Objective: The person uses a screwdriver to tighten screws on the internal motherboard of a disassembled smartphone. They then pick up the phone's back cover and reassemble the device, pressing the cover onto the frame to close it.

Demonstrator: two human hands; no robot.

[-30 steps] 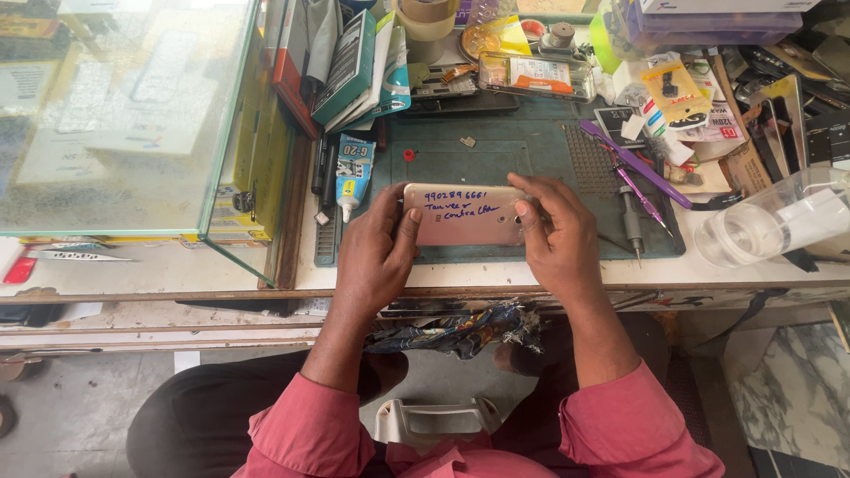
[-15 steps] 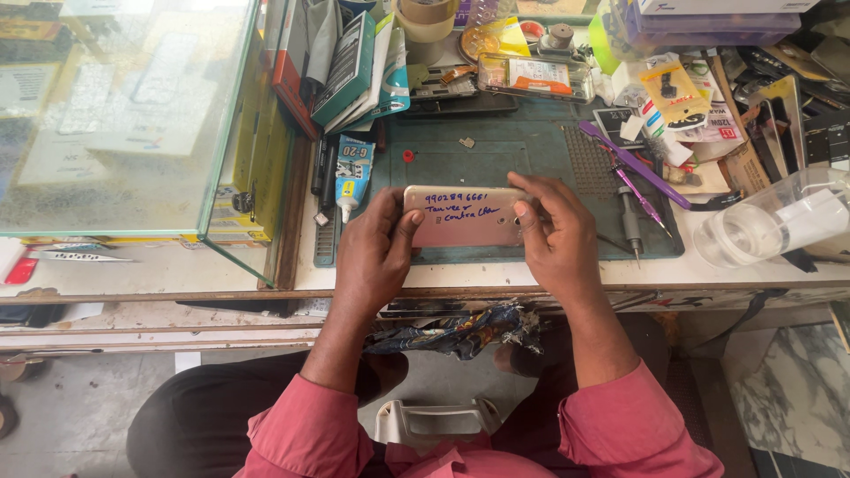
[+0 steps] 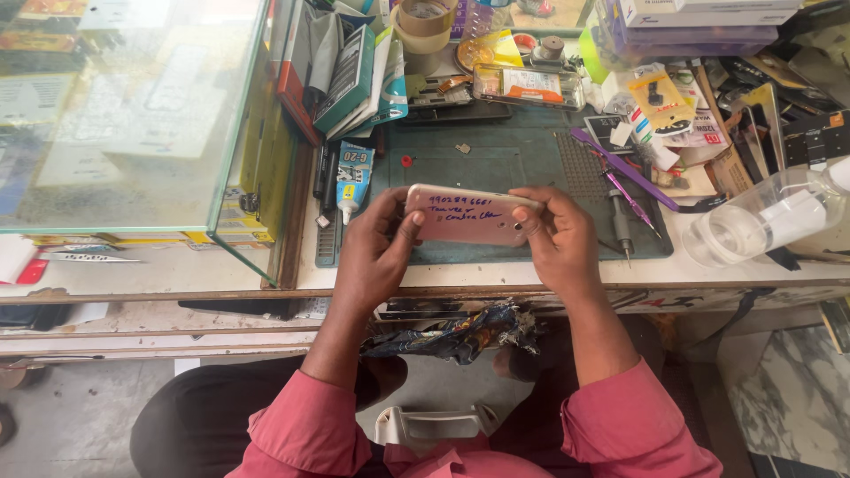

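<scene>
I hold a pink-gold phone (image 3: 469,215) flat between both hands, its back up with blue handwriting on it. My left hand (image 3: 376,252) grips its left end, thumb on top. Gripping the right end is my right hand (image 3: 558,239), fingers curled over the edge. The phone hovers just above a dark green work mat (image 3: 513,159) near the bench's front edge.
A glass display case (image 3: 133,115) stands at the left. A glue tube (image 3: 352,181) lies left of the mat. Purple pry tools (image 3: 620,168) and a screwdriver (image 3: 620,221) lie at the right, beside a clear plastic jar (image 3: 753,226). Tape rolls (image 3: 423,22), boxes and packets crowd the back.
The phone and both hands have hardly moved; my fingers shifted slightly on the phone's ends.
</scene>
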